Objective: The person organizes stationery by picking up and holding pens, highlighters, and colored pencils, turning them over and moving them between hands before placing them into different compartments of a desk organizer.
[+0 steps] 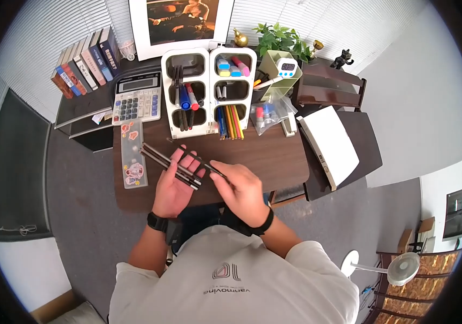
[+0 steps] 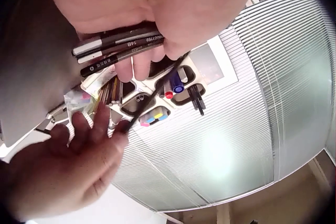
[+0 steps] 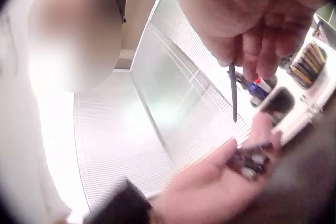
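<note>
Several dark drawing pencils (image 2: 123, 43) lie across the palm of my left hand (image 1: 170, 194), which holds them under its thumb. One of them carries the marking 14B, and some have light-coloured ends. My right hand (image 1: 243, 193) pinches another slim dark pencil (image 2: 156, 91) between thumb and fingertips. In the head view this pencil slants over the left fingers, above the bundle. Both hands are over the table's near edge, in front of a white desk organizer (image 1: 185, 52).
The organizer's compartments hold markers (image 1: 185, 100), highlighters (image 1: 223, 66) and coloured pencils (image 1: 231, 123). To its left are a calculator (image 1: 136, 100) and a stickered pencil case (image 1: 132, 154). A plastic bag (image 1: 274, 112) and a large white box (image 1: 331, 144) are on the right.
</note>
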A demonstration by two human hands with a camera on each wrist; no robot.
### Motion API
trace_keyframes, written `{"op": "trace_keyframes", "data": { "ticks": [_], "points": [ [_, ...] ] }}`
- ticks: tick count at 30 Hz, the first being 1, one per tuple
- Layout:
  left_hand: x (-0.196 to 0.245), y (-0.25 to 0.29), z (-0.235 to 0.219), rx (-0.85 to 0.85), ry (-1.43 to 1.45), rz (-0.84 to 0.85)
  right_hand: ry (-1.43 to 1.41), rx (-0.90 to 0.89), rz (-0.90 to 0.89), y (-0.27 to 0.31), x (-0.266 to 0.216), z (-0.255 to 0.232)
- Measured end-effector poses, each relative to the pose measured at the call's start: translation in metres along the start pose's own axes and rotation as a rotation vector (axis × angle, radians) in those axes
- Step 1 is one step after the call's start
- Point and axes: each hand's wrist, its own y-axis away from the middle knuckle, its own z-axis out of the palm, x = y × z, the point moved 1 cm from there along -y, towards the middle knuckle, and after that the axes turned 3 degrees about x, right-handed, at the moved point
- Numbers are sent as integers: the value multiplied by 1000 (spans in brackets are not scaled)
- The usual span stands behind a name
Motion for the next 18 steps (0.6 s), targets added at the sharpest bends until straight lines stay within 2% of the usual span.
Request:
{"op": "trace_keyframes", "data": {
  "ticks": [2, 3, 5, 7, 9, 12, 14, 18],
  "points": [
    [2, -3, -1, -6, 48, -1, -212, 80, 66, -16, -11, -25],
    [2, -3, -6, -51, 68, -11, -262, 169, 12, -25, -13, -34],
    [2, -1, -6, -94, 86, -27, -168, 275, -121, -53, -17, -50],
    [3, 1, 0, -6, 69, -42, -45, 342, -225, -82, -20, -54],
    [4, 1, 1, -8, 55, -40, 24, 369, -312, -109, -16, -42],
    [4, 2, 3, 18, 50, -45, 119, 262, -363, -142, 1, -8],
    [4, 2, 5, 31, 47, -46, 179, 161, -320, -153, 10, 14],
    [4, 0, -3, -10, 55, -32, 159, 110, -278, -166, 15, 38]
  ]
}}
